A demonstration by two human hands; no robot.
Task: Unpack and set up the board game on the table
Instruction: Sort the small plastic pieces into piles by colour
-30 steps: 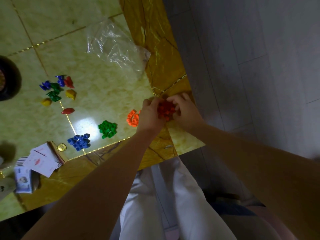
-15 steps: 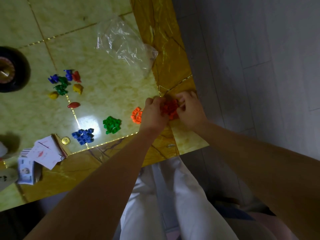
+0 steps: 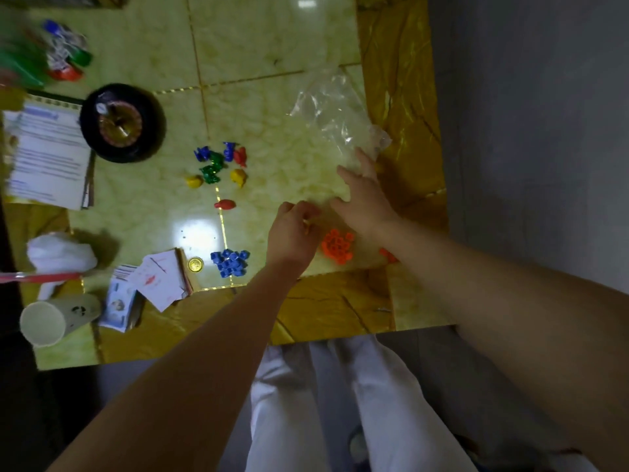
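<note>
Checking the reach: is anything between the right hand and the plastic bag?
Nothing visible. The right hand reaches open-fingered at the near edge of the plastic bag; the orange pieces lie behind it, by the wrist.

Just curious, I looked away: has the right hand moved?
Yes. The right hand has left the spot beside the orange pieces and reached away from the person, toward the clear bag.

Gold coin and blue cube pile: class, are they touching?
Apart. The head view shows a plain gap between the gold coin and the blue cube pile.
</note>
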